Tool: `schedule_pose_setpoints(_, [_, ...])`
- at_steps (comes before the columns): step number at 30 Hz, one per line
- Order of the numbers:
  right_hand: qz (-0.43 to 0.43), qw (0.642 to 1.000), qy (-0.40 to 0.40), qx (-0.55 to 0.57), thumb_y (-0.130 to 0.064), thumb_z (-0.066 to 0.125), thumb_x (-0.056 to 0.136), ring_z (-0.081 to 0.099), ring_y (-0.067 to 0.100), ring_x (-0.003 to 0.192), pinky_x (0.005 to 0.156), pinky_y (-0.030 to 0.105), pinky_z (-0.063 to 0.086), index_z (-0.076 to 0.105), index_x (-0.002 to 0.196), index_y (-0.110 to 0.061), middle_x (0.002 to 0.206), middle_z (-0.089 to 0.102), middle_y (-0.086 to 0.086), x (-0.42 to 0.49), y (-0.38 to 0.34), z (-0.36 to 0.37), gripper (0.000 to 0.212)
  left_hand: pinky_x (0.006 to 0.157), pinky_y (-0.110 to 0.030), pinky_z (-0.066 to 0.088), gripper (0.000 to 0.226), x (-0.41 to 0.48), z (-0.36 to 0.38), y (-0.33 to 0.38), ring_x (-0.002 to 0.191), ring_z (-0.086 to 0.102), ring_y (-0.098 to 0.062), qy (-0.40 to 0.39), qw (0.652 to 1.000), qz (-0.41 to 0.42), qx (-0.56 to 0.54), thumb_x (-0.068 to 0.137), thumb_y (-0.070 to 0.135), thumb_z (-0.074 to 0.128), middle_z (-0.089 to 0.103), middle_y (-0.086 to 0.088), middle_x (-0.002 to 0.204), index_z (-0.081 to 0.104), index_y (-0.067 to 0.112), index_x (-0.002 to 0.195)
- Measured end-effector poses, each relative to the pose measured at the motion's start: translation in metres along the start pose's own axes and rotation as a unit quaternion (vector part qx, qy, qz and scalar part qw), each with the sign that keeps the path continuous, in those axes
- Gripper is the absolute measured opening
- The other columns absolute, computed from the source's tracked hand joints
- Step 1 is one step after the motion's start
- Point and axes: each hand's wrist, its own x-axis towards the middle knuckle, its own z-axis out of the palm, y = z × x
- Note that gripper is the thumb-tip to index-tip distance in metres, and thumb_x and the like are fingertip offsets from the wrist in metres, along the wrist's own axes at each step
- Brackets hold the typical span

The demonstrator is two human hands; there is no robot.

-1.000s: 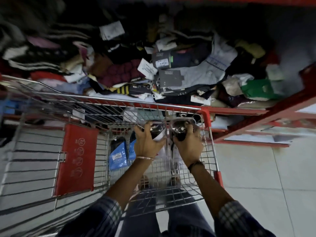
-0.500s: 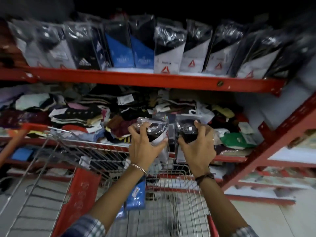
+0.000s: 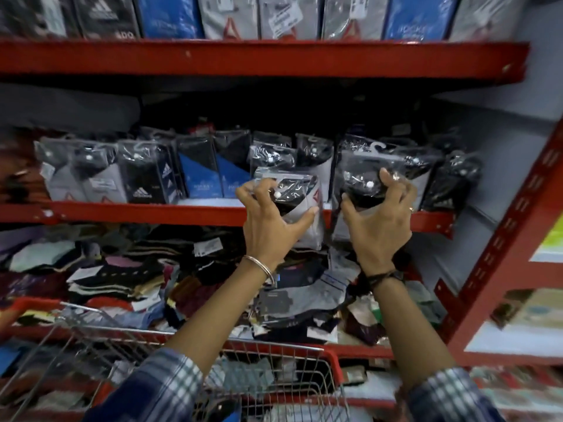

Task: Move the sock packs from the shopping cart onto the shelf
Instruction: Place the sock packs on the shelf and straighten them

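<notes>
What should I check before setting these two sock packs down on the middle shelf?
1. Left hand grips the clear plastic pack of black and grey socks: ok.
2. Right hand grips the clear plastic pack of black socks: ok.
3. Both packs raised to the red metal middle shelf: ok, though their lower ends hang below its front edge.
4. Free slot in the row of upright sock packs: cannot tell, the held packs cover that stretch.
5. Packs upright like the row: not ok for the left one, it tilts.
6. Wire shopping cart left with more packs: cannot tell, contents blurred.
</notes>
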Motion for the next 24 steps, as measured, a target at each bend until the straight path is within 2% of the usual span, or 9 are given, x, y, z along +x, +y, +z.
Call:
schedule_pose_setpoints(3, [0.011, 0.999, 0.031, 0.031, -0.040, 0.076, 0.072, 0.057, 0.030, 0.104, 0.064, 0.027, 0.043, 0.053, 0.118, -0.009, 0.123, 0.053, 0.016, 0.025, 0.009, 0.008, 0.060, 0.063, -0.021, 0.047, 0.072, 0.019, 0.019, 0.004, 0.095, 0.026, -0.009, 0.026, 0.999, 0.032, -0.028, 0.063, 0.048, 0.079, 0.034, -0.021, 0.110, 0.029, 0.019, 0.106])
schedule_pose_setpoints(6, [0.011, 0.997, 0.055, 0.054, -0.039, 0.078, 0.071, 0.055, 0.022, 0.102, 0.066, 0.018, 0.039, 0.055, 0.114, -0.006, 0.118, 0.053, 0.017, 0.042, 0.015, 0.015, 0.059, 0.058, -0.019, 0.045, 0.072, 0.031, 0.034, 0.009, 0.087, 0.023, -0.005, 0.052, 0.997, 0.047, -0.030, 0.063, 0.044, 0.081, 0.035, -0.024, 0.108, 0.029, 0.018, 0.105])
schedule_pose_setpoints(9, [-0.009, 0.997, 0.062, 0.055, -0.038, 0.079, 0.070, 0.048, 0.015, 0.100, 0.073, 0.011, 0.034, 0.056, 0.111, -0.002, 0.114, 0.055, 0.020, 0.051, 0.022, 0.024, 0.059, 0.057, -0.018, 0.046, 0.070, 0.035, 0.049, 0.011, 0.089, 0.020, -0.004, 0.072, 0.996, 0.055, -0.025, 0.063, 0.044, 0.080, 0.033, -0.025, 0.109, 0.029, 0.017, 0.103])
schedule_pose_setpoints(13, [-0.001, 0.999, 0.035, 0.040, -0.038, 0.079, 0.069, 0.053, 0.023, 0.102, 0.061, 0.023, 0.042, 0.053, 0.113, -0.005, 0.118, 0.053, 0.018, 0.054, 0.023, 0.041, 0.060, 0.052, -0.024, 0.053, 0.067, 0.038, 0.069, 0.008, 0.098, 0.036, -0.024, 0.075, 0.994, 0.081, -0.018, 0.066, 0.049, 0.075, 0.021, -0.004, 0.110, 0.027, 0.020, 0.102])
schedule_pose_setpoints(15, [0.001, 0.999, 0.029, 0.035, -0.037, 0.079, 0.069, 0.054, 0.024, 0.101, 0.058, 0.024, 0.041, 0.053, 0.114, -0.006, 0.120, 0.052, 0.017, 0.055, 0.023, 0.050, 0.061, 0.045, -0.029, 0.053, 0.067, 0.041, 0.080, 0.009, 0.091, 0.046, -0.032, 0.063, 0.995, 0.073, -0.009, 0.067, 0.047, 0.076, 0.020, -0.003, 0.111, 0.026, 0.021, 0.103])
schedule_pose_setpoints(19, [0.008, 0.999, 0.002, 0.045, -0.032, 0.079, 0.070, 0.055, 0.030, 0.105, 0.063, 0.024, 0.042, 0.052, 0.118, -0.005, 0.125, 0.049, 0.019, 0.059, 0.035, 0.065, 0.061, 0.044, -0.032, 0.054, 0.067, 0.046, 0.098, 0.007, 0.084, 0.050, -0.033, 0.038, 0.997, 0.062, 0.009, 0.068, 0.044, 0.076, 0.020, -0.006, 0.114, 0.025, 0.020, 0.104])
schedule_pose_setpoints(22, [-0.005, 0.998, -0.045, 0.042, -0.033, 0.076, 0.076, 0.052, 0.033, 0.112, 0.068, 0.028, 0.047, 0.049, 0.125, -0.007, 0.131, 0.044, 0.022, 0.056, 0.053, 0.073, 0.062, 0.047, -0.036, 0.055, 0.068, 0.043, 0.110, -0.004, 0.093, 0.051, -0.036, -0.009, 0.999, 0.046, 0.026, 0.072, 0.045, 0.074, 0.026, -0.022, 0.120, 0.026, 0.021, 0.114])
schedule_pose_setpoints(24, [-0.030, 0.995, -0.086, 0.035, -0.036, 0.069, 0.083, 0.049, 0.035, 0.117, 0.072, 0.034, 0.053, 0.040, 0.136, -0.011, 0.139, 0.035, 0.025, 0.047, 0.064, 0.076, 0.066, 0.049, -0.038, 0.056, 0.067, 0.036, 0.116, -0.014, 0.100, 0.053, -0.037, -0.040, 0.997, 0.042, 0.042, 0.079, 0.045, 0.067, 0.024, -0.028, 0.130, 0.025, 0.025, 0.127])
